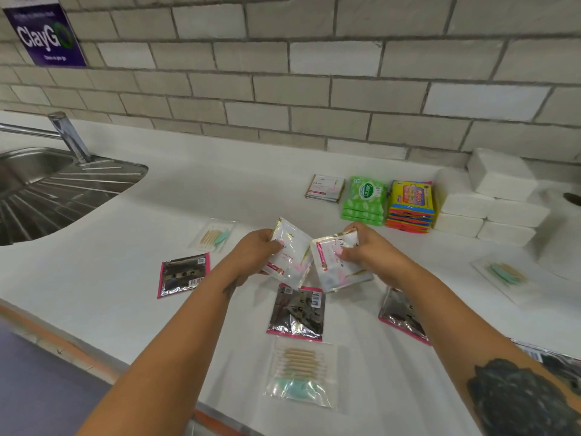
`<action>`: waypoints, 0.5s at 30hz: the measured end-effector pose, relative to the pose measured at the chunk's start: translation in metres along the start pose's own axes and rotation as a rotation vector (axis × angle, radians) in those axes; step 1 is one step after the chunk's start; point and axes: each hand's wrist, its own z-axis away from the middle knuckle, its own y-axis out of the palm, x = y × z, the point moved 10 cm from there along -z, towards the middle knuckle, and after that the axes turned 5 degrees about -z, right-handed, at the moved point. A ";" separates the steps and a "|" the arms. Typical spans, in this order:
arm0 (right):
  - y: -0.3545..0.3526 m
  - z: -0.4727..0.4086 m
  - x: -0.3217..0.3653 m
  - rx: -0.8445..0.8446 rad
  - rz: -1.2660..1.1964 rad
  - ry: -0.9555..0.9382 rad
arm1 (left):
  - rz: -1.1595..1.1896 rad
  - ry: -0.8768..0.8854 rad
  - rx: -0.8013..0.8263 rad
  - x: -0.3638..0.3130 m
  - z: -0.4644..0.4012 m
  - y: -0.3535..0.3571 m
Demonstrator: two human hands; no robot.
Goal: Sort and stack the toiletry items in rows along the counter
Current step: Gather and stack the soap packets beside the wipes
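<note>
Fingers (345, 253) around glossy white pink-trimmed sachets (338, 262)

Both forearms reach forward over the counter. The left hand (256, 251) and right hand (364, 247) are raised, fingers curled, each pinching a sachet.

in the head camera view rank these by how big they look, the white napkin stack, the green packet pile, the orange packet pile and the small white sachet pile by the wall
1. white napkin stack
2. green packet pile and orange packet pile: look alike, unranked
3. small white sachet pile
</note>
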 end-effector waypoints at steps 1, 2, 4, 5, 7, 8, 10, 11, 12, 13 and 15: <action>0.007 0.000 0.005 0.036 0.054 0.001 | 0.009 0.001 0.025 -0.002 -0.001 0.005; 0.014 -0.001 0.012 0.062 0.125 -0.017 | 0.023 0.008 0.051 -0.006 -0.001 0.010; 0.026 -0.002 0.028 0.087 0.330 -0.092 | 0.050 0.028 0.108 -0.014 0.001 0.019; 0.032 -0.002 0.036 0.083 0.438 -0.135 | 0.056 0.036 0.134 -0.015 0.000 0.023; 0.039 -0.003 0.049 0.035 0.577 -0.211 | 0.036 0.048 0.195 -0.018 -0.001 0.032; 0.040 -0.004 0.054 -0.003 0.602 -0.235 | 0.019 0.059 0.228 -0.018 -0.004 0.037; 0.038 -0.007 0.059 -0.074 0.589 -0.258 | 0.007 0.107 0.283 -0.018 -0.010 0.045; 0.037 -0.008 0.060 -0.100 0.570 -0.257 | 0.014 0.139 0.298 -0.018 -0.014 0.047; 0.036 -0.010 0.061 -0.123 0.546 -0.254 | 0.030 0.168 0.301 -0.018 -0.016 0.048; 0.034 -0.011 0.062 -0.147 0.519 -0.251 | 0.051 0.190 0.291 -0.018 -0.021 0.048; 0.032 -0.013 0.062 -0.185 0.479 -0.257 | 0.108 0.206 0.239 -0.013 -0.028 0.047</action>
